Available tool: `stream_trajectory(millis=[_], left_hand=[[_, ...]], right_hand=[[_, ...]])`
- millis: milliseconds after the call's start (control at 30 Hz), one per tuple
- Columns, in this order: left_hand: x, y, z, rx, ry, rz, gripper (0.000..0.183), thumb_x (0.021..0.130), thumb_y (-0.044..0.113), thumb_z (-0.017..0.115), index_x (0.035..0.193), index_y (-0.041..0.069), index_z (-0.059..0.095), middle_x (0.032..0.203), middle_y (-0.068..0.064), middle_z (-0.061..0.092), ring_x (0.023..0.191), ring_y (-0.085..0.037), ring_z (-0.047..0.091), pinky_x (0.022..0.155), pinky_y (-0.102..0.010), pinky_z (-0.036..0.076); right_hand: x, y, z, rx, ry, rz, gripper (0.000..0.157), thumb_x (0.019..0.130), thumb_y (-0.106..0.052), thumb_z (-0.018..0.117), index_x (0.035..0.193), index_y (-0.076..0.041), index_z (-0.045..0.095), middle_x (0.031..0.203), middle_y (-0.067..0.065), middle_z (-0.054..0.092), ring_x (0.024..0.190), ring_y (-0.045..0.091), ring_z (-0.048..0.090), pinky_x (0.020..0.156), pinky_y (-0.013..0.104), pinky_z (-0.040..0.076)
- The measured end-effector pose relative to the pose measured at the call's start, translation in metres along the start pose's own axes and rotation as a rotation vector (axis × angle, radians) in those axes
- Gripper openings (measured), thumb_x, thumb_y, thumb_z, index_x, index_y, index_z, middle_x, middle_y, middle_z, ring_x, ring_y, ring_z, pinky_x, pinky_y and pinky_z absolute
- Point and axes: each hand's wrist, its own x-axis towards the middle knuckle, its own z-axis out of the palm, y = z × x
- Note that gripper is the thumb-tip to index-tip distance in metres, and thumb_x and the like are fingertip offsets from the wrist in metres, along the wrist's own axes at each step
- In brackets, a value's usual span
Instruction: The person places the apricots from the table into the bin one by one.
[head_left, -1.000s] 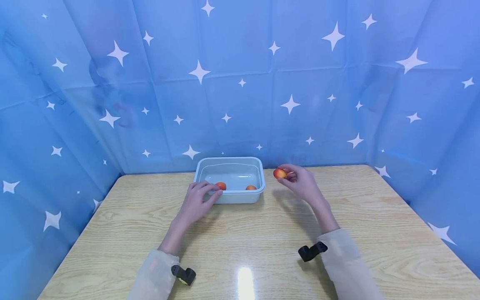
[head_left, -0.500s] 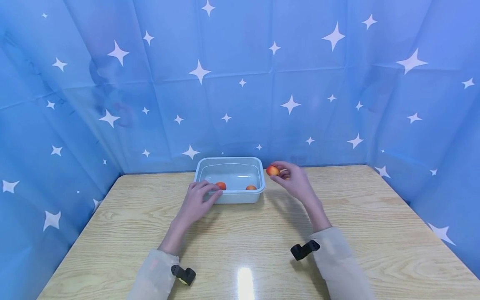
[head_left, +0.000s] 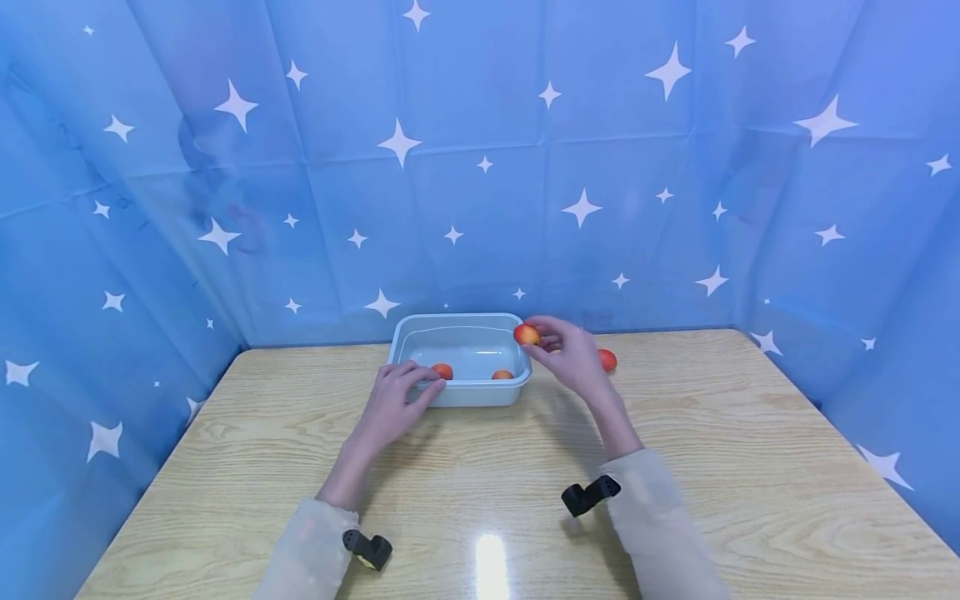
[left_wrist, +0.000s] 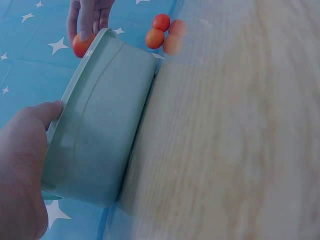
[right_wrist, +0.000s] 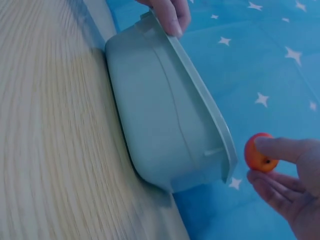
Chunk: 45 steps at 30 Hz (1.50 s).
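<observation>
My left hand holds the near left rim of a pale blue-green plastic basin, thumb on the outside. Inside lie two small red-orange fruits, one at the left by my fingers, the other orange fruit to the right. Just over the basin's right rim, my right hand pinches a red-and-yellow fruit between thumb and fingers. The right wrist view shows this fruit with a dark stem dimple, beside the rim's corner.
Beyond my right hand, a red fruit sits on the wooden table; the left wrist view shows an orange fruit next to it. A blue star-patterned curtain stands behind the table. Small black cameras are strapped to both wrists.
My right hand has moved left with the fruit, from beside the basin to its right rim. The red fruit on the table has come into view behind it. The left hand stays put.
</observation>
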Motion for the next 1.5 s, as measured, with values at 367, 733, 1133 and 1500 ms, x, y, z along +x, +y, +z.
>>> stream_trajectory(millis=[367,733,1133,1500], left_hand=[[0.000,0.000,0.000,-0.009,0.001,0.003,0.021,0.098,0.031,0.068,0.106,0.013,0.077,0.098,0.001,0.068,0.099,-0.020,0.063,0.104,-0.049,0.035],[0.000,-0.001,0.000,-0.008,0.005,0.009,0.021,0.098,0.030,0.068,0.106,0.012,0.076,0.097,0.000,0.068,0.098,-0.021,0.063,0.103,-0.050,0.035],[0.001,-0.003,0.002,0.006,0.034,0.041,0.018,0.097,0.028,0.069,0.103,0.012,0.076,0.096,0.000,0.068,0.093,-0.021,0.063,0.098,-0.048,0.037],[0.000,-0.003,0.002,0.004,0.034,0.043,0.018,0.096,0.027,0.070,0.105,0.012,0.076,0.096,0.001,0.067,0.094,-0.021,0.062,0.098,-0.048,0.037]], right_hand=[[0.001,-0.011,0.013,0.031,-0.013,0.001,0.039,0.090,-0.013,0.078,0.128,-0.008,0.068,0.119,0.012,0.069,0.094,0.026,0.069,0.081,0.040,0.057],[0.000,-0.011,0.026,0.032,-0.076,-0.024,0.041,0.091,-0.015,0.078,0.130,-0.012,0.067,0.119,0.010,0.068,0.094,0.024,0.069,0.081,0.039,0.057],[-0.002,-0.011,0.027,0.041,-0.121,-0.072,0.043,0.092,-0.012,0.075,0.134,-0.011,0.065,0.114,0.011,0.069,0.096,0.023,0.071,0.086,0.041,0.057],[-0.003,-0.010,0.023,0.046,-0.138,-0.076,0.040,0.093,-0.012,0.074,0.133,-0.011,0.066,0.115,0.011,0.068,0.096,0.024,0.069,0.087,0.042,0.056]])
